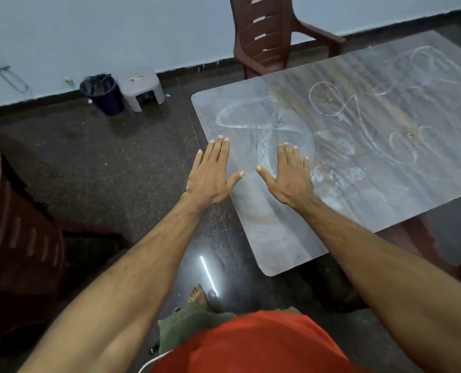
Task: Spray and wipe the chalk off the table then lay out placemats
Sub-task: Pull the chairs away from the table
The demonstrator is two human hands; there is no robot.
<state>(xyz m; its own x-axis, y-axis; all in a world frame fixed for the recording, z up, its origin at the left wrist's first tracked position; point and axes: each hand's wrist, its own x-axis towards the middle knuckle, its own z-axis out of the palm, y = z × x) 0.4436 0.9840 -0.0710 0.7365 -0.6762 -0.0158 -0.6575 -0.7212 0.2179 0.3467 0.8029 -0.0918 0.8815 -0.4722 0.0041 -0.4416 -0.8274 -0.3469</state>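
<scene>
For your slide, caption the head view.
Both hands, left hand and right hand, held open over the chalk-marked table.

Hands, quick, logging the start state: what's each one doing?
Left hand: open, fingers straight, holding nothing.
Right hand: open, fingers straight, holding nothing, over the chalked table.

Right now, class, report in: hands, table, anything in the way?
Left hand, right hand: flat, empty. Grey wood-grain table: white chalk scribbles unwiped. No spray, cloth or placemats visible. Nothing blocking.
</scene>
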